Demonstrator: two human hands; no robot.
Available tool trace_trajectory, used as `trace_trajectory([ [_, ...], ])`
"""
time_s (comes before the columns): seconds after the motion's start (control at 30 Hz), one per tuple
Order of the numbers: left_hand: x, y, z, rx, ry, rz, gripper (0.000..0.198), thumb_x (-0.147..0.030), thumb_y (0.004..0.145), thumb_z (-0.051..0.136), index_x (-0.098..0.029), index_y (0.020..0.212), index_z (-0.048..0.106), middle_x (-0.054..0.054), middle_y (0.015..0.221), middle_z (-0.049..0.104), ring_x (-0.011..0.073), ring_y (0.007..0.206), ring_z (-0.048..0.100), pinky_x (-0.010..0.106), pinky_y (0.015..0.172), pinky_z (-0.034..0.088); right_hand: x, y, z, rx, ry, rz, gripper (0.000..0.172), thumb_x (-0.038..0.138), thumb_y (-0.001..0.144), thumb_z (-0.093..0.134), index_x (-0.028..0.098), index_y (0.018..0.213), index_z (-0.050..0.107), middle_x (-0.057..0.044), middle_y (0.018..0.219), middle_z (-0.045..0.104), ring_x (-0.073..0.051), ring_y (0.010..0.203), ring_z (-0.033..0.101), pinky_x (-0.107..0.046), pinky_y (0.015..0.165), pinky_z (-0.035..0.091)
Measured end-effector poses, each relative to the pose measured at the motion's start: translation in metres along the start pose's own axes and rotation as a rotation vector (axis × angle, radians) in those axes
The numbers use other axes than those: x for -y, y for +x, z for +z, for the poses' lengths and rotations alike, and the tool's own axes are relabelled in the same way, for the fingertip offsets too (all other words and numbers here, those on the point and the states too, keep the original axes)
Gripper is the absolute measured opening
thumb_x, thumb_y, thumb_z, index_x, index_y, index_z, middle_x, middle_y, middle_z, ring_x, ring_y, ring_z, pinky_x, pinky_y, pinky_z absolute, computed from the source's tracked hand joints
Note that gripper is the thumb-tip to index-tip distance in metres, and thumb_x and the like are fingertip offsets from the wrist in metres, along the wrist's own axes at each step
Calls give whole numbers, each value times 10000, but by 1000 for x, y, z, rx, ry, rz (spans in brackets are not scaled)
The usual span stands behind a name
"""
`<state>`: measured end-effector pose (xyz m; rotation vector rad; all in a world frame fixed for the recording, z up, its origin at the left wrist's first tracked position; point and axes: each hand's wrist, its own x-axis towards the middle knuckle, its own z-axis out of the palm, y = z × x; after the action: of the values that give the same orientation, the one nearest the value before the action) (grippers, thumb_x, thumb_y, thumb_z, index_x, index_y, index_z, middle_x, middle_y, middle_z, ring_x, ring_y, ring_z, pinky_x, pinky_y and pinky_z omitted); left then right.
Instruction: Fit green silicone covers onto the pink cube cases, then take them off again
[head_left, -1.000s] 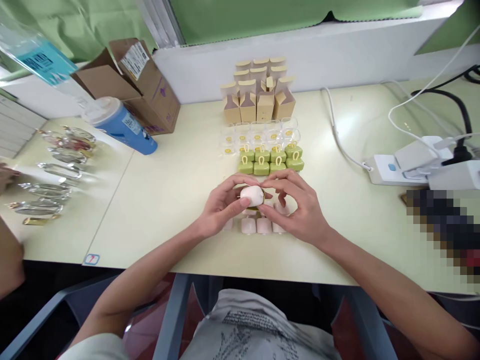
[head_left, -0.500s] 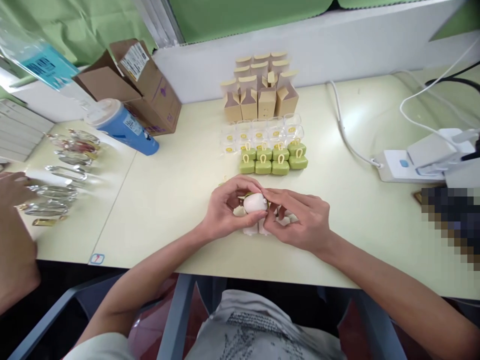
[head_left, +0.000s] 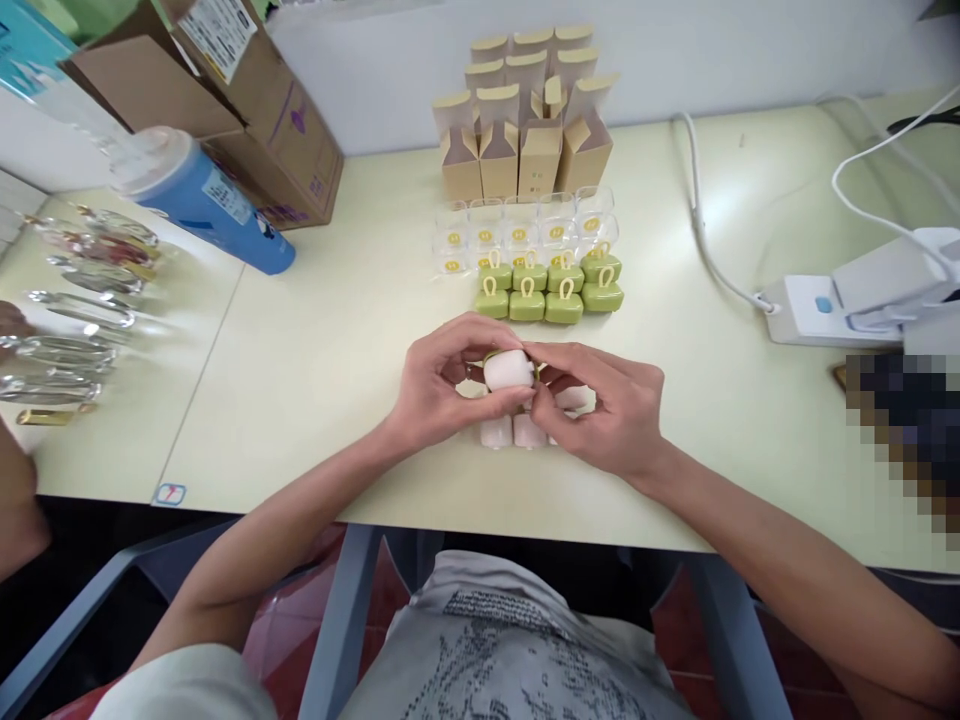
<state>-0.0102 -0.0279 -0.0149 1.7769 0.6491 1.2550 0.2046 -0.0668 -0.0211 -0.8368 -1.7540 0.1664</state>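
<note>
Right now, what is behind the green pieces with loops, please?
Behind the green pieces are clear containers with yellow marks; farther back, cardboard boxes with raised flaps. The green pieces cover parts of the nearer containers, so those parts cannot be seen.

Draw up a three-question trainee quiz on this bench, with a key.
1. True or false: the clear containers stand between the small open boxes and the green pieces.

2. What colour is the body of the lidded cup beside the carton?
A) red
B) blue
C) yellow

3. Fill in: the face showing on the small rounded piece in the left hand is ____.

Key: 1 true; 2 B; 3 white.
</note>
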Motion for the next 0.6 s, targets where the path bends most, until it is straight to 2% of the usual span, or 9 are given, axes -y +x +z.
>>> trace_trajectory([
  [0.1,2,-1,-5,14,-25,-57,473,-330,775,1099,-251,1199,905,116,1217,851,225,1074,834,259,787,701,-3,3,-5,107,46,46,518,118,937,722,220,1445,744,-89,1229,846,-177,850,807,-271,646,703],
  [0.2,3,-3,-8,42,-20,-120,574,-396,746,1116,-278,1270,913,133,1295,848,248,1112,837,257,757,708,-8,5,-9,152,56,-13,521,201,1016,769,276,1529,725,-132,1388,775,-234,1042,807,-335,724,737],
  [0.3,3,-4,-9,95,-7,-157,646,-397,745,1116,-305,1346,898,147,1392,835,283,1216,837,261,765,732,-14,6,-12,182,37,-68,395,256,1070,815,287,1462,769,-129,1366,773,-222,1004,809,-380,813,753],
  [0.4,3,-3,-9,104,7,-161,634,-359,775,1099,-325,1372,887,138,1432,836,303,1315,827,258,787,753,-17,5,-13,187,-12,-102,344,196,1088,784,266,1424,762,-131,1363,795,-210,953,805,-367,788,739],
  [0.53,-2,-2,-9,91,64,-122,615,-339,781,1095,-326,1361,893,121,1371,863,273,1241,852,235,769,749,-15,4,-11,129,-203,-298,411,102,1110,689,176,1513,678,-182,1317,832,-266,1103,832,-396,884,751],
  [0.6,-4,-2,-9,76,120,-95,586,-323,802,1082,-318,1357,895,117,1339,869,249,1194,856,233,791,746,-12,6,-12,96,-323,-404,392,108,1129,650,121,1520,663,-202,1251,842,-289,1110,834,-414,868,753],
])
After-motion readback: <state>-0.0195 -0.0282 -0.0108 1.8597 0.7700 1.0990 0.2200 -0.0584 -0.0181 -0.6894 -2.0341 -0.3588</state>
